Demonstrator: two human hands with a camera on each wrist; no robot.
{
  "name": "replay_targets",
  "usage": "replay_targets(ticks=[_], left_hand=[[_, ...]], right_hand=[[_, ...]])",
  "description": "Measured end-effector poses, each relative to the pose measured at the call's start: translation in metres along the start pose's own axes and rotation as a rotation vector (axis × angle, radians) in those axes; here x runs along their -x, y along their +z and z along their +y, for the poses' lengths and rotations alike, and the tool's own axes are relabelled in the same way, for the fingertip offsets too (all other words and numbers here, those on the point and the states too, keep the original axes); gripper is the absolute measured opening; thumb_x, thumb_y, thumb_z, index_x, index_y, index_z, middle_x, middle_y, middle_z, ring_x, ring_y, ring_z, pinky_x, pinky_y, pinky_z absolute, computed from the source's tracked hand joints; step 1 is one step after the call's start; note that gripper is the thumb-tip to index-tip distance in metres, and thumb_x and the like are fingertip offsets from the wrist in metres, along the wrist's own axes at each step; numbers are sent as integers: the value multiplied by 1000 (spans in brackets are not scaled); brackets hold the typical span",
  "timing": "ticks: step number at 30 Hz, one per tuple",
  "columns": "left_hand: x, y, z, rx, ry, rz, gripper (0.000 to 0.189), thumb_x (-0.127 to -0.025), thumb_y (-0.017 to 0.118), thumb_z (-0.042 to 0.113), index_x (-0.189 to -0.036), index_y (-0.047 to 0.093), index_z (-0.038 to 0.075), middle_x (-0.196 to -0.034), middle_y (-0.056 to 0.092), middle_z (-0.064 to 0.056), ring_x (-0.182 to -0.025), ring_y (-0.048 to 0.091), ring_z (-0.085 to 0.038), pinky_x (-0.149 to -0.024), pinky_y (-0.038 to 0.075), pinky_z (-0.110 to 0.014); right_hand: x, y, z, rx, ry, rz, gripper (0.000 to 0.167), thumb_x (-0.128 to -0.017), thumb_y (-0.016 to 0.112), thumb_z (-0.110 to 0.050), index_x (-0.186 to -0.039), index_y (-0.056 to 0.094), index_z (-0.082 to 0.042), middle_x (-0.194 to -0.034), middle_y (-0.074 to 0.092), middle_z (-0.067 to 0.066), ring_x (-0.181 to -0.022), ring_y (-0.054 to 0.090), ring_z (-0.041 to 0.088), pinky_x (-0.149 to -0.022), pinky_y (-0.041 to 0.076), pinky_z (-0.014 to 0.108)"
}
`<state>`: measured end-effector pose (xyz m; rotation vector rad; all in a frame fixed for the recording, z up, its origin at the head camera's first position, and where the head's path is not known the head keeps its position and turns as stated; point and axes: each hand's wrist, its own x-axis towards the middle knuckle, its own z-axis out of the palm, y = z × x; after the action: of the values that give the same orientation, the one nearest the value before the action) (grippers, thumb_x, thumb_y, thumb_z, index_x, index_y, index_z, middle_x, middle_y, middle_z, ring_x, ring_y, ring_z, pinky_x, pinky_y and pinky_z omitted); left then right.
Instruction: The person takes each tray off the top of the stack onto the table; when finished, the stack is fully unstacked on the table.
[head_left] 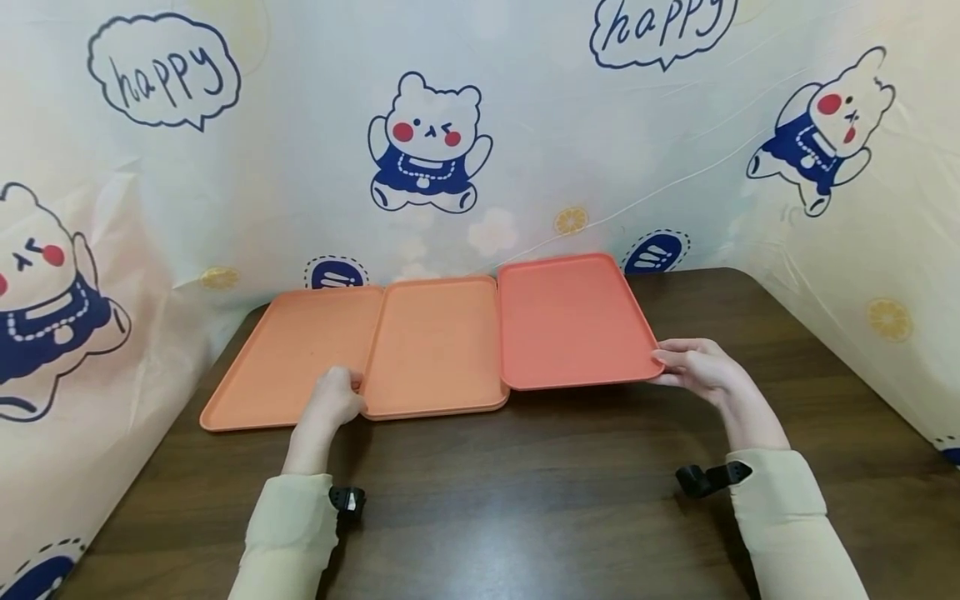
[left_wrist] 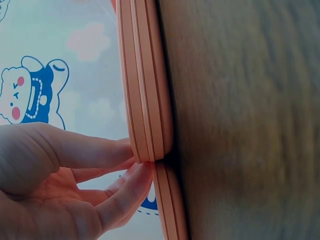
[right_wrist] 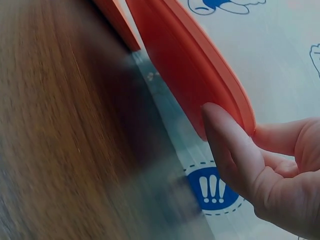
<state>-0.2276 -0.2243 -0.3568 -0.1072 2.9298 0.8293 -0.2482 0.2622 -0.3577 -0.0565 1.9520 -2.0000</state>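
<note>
The red tray [head_left: 573,321] is right of centre in the head frame, held above the tabletop [head_left: 525,500]; my right grip [head_left: 697,367] is clamped on its near right corner. My left grip [head_left: 333,398] pinches the near left corner of the middle orange tray [head_left: 435,346], just beside the left orange tray [head_left: 300,350]. I judge the step in hand as handling the red tray; the next move calls for level one-corner support. No tray label is legible. The backdrop [head_left: 300,208] reads "happy" at upper left and right of top centre; its blue emblem [right_wrist: 212,189] shows exclamation marks.
</note>
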Motion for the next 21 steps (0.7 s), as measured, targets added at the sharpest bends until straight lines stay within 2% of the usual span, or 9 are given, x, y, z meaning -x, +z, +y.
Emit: replay_targets(ticks=[3, 4, 7, 12, 16, 21], left_hand=[[1, -1, 0, 5, 3, 8, 12, -71, 65, -8, -77, 55, -4, -75, 49, -15, -75, 41, -26, -60, 36, -29], [0, -1, 0, 3, 2, 9, 17, -71, 64, -8, -71, 49, -1, -69, 42, -11, -71, 39, -25, -57, 34, -29], [0, -1, 1, -15, 7, 16, 22, -71, 65, -8, -67, 45, 2, -66, 35, -6, -68, 37, -23, -55, 31, -27], [0, -1, 2, -46, 5, 8, 15, -72, 65, -7, -75, 52, -2, -70, 40, -9, -71, 39, -24, -57, 32, -27], [0, -1, 2, -47, 13, 11, 23, -72, 65, -8, -68, 44, 2, -66, 33, -4, -67, 36, -22, -55, 29, -27], [2, -1, 3, -48, 17, 12, 29, -73, 64, -8, -66, 39, 4, -64, 29, -3, -64, 33, -20, -54, 28, -26]], right_hand=[[1, -5, 0, 13, 4, 8, 46, -93, 53, -5, -130, 37, 17, -88, 66, -4, -81, 66, 9, -74, 57, 26], [2, -7, 0, 16, 4, 9, 46, -93, 53, -5, -130, 37, 17, -88, 66, -4, -81, 66, 9, -74, 57, 26], [3, -11, 2, 7, 11, 5, 41, -93, 53, -5, -127, 41, 15, -87, 67, -4, -80, 66, 9, -73, 57, 25], [1, -15, 7, 3, 27, 2, 35, -93, 54, -6, -124, 48, 10, -88, 68, -4, -80, 67, 9, -73, 57, 26], [-1, -16, 9, 18, 41, 9, 40, -93, 54, -8, -127, 44, 11, -88, 67, -4, -81, 68, 9, -74, 56, 26], [-1, -15, 12, 23, 57, 16, 51, -94, 52, -7, -135, 31, 17, -87, 67, -5, -81, 67, 9, -75, 56, 26]])
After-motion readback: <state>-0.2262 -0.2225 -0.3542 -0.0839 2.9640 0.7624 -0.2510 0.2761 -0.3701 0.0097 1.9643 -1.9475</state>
